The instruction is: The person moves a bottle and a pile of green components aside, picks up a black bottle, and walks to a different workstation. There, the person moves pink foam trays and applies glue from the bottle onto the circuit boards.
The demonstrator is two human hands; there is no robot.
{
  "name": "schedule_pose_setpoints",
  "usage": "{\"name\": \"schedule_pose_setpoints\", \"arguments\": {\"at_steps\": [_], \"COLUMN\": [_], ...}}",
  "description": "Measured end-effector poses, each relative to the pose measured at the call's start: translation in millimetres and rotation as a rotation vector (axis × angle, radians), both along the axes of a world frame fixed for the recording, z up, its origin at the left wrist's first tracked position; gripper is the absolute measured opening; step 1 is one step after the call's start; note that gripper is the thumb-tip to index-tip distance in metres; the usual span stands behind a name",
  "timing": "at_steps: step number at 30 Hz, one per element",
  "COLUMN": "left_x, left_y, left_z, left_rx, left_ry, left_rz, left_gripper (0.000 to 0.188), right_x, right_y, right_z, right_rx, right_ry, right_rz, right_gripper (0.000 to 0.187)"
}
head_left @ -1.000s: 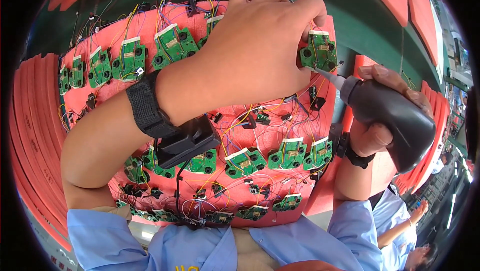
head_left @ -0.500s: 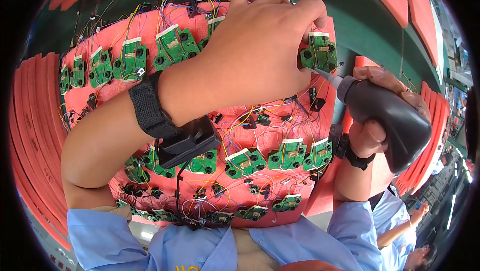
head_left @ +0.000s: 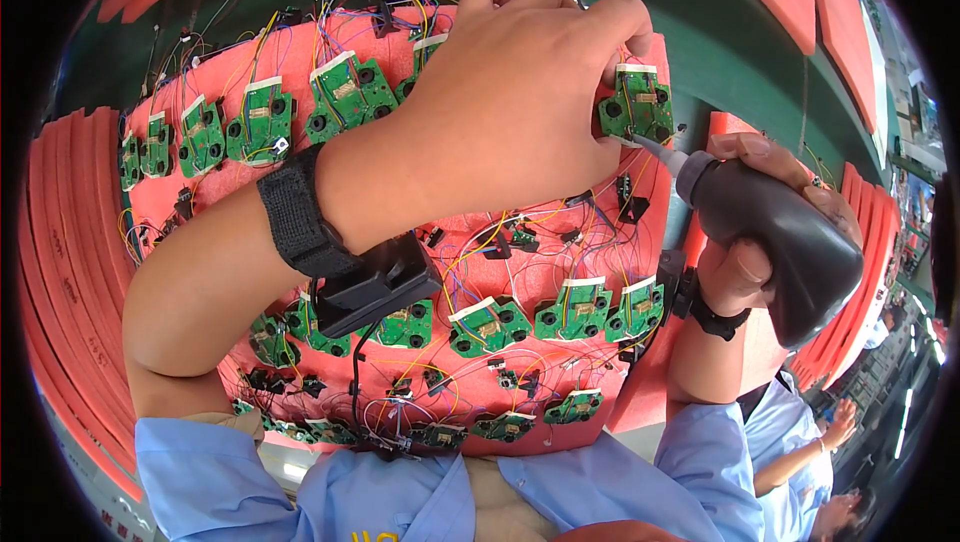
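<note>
My left hand (head_left: 540, 92) reaches across a pink foam sheet, its fingers bent around the left side of a green circuit board (head_left: 640, 107) at the far right. The thumb lies by the board's lower edge, and the hand hides part of the board. In my right hand (head_left: 740, 267) is a black squeeze bottle (head_left: 775, 232), tilted with its narrow grey nozzle pointing up and left. The nozzle tip meets the board's lower edge; whether anything comes out is too small to see.
Several more green boards (head_left: 268, 122) with thin coloured wires lie in rows on the pink foam sheet (head_left: 480, 277). Stacked red foam sheets stand left (head_left: 80, 272) and right (head_left: 868, 242). A black device (head_left: 375, 287) with a cable is strapped to my left wrist. Another person (head_left: 790, 442) is at lower right.
The nozzle tip has shifted slightly up and right along the board's lower edge. My left hand stays almost still. The other person's hands have moved.
</note>
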State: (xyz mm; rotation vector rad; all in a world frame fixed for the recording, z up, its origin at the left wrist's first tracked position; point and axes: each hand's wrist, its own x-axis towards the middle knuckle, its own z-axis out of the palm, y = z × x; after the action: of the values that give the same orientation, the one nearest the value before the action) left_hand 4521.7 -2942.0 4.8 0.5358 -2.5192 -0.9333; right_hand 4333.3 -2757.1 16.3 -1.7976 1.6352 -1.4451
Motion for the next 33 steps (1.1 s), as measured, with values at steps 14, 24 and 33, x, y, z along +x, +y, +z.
{"name": "schedule_pose_setpoints", "arguments": {"at_steps": [14, 24, 33], "left_x": [0.7, 0.6, 0.8], "left_y": [0.0, 0.2, -0.2], "left_z": [1.7, 0.1, 2.5], "left_rx": [0.047, 0.026, 0.035], "left_ry": [0.005, 0.022, -0.002], "left_rz": [-0.013, -0.004, -0.009], "left_gripper": [0.049, 0.05, 0.05], "right_x": [9.3, 15.6, 8.9], "right_y": [-15.3, -15.5, -14.1], "right_z": [-5.3, -5.1, -9.6], "right_rx": [-0.191, -0.242, -0.312], "right_ry": [-0.084, -0.161, -0.34], "right_rz": [0.0, 0.048, -0.034], "right_gripper": [0.066, 0.07, 0.071]}}
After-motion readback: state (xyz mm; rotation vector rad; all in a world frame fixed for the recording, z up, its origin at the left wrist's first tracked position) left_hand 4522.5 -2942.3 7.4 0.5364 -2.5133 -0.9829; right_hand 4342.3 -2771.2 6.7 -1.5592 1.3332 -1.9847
